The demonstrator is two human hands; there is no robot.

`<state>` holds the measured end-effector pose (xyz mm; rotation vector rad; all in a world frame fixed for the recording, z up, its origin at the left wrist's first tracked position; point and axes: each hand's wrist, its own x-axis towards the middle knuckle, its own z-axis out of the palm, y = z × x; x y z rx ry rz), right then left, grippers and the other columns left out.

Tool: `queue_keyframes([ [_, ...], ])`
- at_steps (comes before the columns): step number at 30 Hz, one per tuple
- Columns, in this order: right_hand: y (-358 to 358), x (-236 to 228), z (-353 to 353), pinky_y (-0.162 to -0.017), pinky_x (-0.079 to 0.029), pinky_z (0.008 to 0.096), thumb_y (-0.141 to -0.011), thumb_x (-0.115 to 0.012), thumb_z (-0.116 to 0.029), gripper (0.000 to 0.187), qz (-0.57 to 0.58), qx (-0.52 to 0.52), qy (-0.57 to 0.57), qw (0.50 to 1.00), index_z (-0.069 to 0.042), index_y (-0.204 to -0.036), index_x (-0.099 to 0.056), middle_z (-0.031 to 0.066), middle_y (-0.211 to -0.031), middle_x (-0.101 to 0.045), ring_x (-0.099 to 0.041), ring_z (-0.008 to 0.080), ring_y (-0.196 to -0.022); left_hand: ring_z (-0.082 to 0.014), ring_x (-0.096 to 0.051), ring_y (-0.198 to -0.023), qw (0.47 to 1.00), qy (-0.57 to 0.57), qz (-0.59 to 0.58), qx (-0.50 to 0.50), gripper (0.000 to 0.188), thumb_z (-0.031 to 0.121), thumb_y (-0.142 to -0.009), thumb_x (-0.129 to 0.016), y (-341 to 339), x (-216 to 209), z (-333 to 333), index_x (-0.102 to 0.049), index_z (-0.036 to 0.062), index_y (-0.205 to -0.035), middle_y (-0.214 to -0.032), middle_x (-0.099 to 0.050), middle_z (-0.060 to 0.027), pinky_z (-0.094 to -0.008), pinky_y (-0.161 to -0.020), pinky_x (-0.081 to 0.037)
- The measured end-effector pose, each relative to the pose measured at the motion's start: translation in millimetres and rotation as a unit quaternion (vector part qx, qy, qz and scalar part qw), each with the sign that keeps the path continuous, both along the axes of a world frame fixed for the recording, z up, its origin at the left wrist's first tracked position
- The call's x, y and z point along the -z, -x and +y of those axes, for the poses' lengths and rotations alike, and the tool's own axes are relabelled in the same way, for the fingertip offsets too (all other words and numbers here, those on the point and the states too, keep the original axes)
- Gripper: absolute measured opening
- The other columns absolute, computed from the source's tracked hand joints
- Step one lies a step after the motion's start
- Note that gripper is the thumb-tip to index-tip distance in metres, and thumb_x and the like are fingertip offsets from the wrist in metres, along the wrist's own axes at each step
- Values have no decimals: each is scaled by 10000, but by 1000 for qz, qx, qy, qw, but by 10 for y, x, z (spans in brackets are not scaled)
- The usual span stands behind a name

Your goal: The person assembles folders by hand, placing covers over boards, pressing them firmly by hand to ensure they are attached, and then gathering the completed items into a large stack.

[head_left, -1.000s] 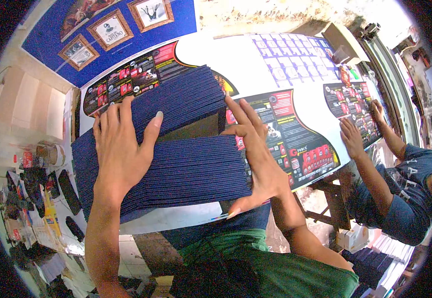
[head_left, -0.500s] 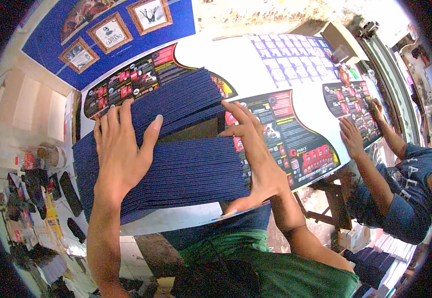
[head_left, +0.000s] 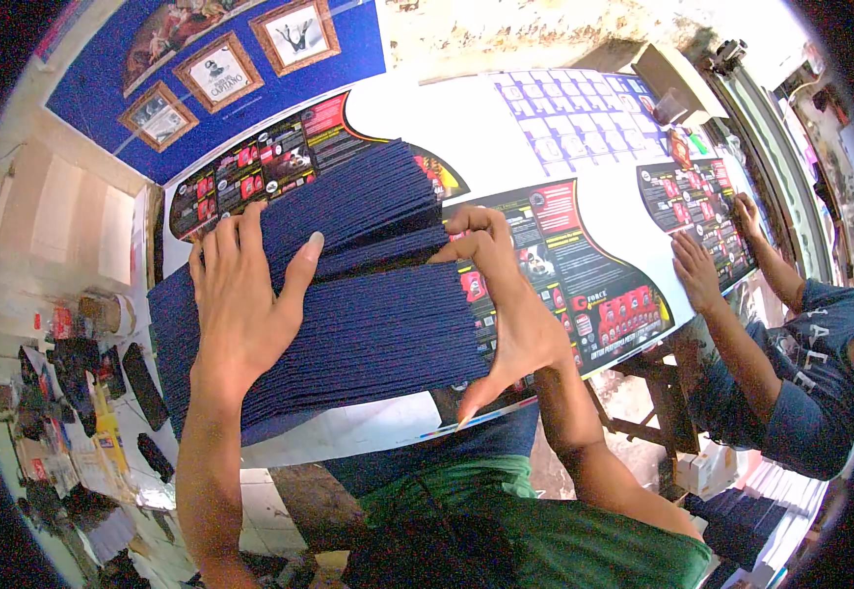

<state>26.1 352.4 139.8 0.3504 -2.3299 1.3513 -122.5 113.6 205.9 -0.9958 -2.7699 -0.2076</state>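
A large row of thin dark blue pieces point(head_left: 368, 324), closely layered with their edges showing as fine ridges, lies before me; I cannot tell whether they are cloth or card. A narrow dark gap splits its right part into a far and a near bundle. Across the left part rests my left hand point(head_left: 245, 304), fingers spread and thumb apart. My right hand point(head_left: 510, 314) spans the right end of the near bundle. Its bent fingers reach into the gap, while the thumb lies by the near edge.
Printed black and red sheets point(head_left: 594, 285) cover the white table point(head_left: 427, 98). At the right another person's hands point(head_left: 697, 270) rest on a similar sheet. A cardboard box point(head_left: 677, 83) and clear cup point(head_left: 668, 106) stand far right. Dark items clutter the left side.
The gap between the two bundles has narrowed as the near bundle shifted away from me. My right hand's fingers have bent more. My left hand has hardly moved.
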Motion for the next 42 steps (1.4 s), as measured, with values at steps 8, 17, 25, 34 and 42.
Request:
queue_keyframes([
  [8, -82, 96, -212, -1131, -356, 516, -429, -972, -657, 1263, 35, 30, 158, 986, 5, -1383, -475, 238, -1366, -424, -438, 419, -1325, -420, -486, -1309, 1000, -6, -1, 0, 645, 478, -1039, -541, 8, -5, 13, -482, -24, -1439, -1341, -542, -254, -503, -1158, -318],
  [17, -142, -228, -51, -1200, -218, 611, -416, -903, -784, 1341, -37, 70, -122, 989, -34, -1433, -453, 293, -1597, -312, -220, 475, -1523, -416, -480, -1320, 1000, -14, -19, -17, 621, 469, -1054, -506, 7, -8, 13, -488, -15, -1444, -1351, -543, -253, -492, -1167, -313],
  [25, -119, -180, -65, -1226, -128, 626, -415, -870, -824, 1322, -50, 57, -108, 991, -48, -1410, -475, 270, -1660, -272, -112, 486, -1571, -408, -472, -1333, 1000, -8, -16, -18, 624, 479, -1056, -496, 1, -18, 17, -490, -16, -1437, -1371, -534, -250, -494, -1173, -303],
  [34, -95, -209, -39, -1186, -136, 699, -468, -884, -770, 1260, -36, 39, -83, 995, -57, -1422, -470, 243, -1666, -247, -113, 501, -1561, -404, -472, -1328, 1000, -9, -5, -12, 598, 456, -1058, -501, 0, 10, 1, -496, -14, -1429, -1367, -535, -242, -497, -1161, -308],
  [42, -55, -299, 5, -1191, -171, 658, -433, -861, -819, 1293, -43, 37, -150, 987, -39, -1387, -467, 252, -1633, -286, -174, 499, -1538, -398, -458, -1342, 1000, -12, -11, -11, 596, 448, -1063, -496, 5, 15, 6, -480, -16, -1435, -1382, -524, -238, -493, -1165, -299],
])
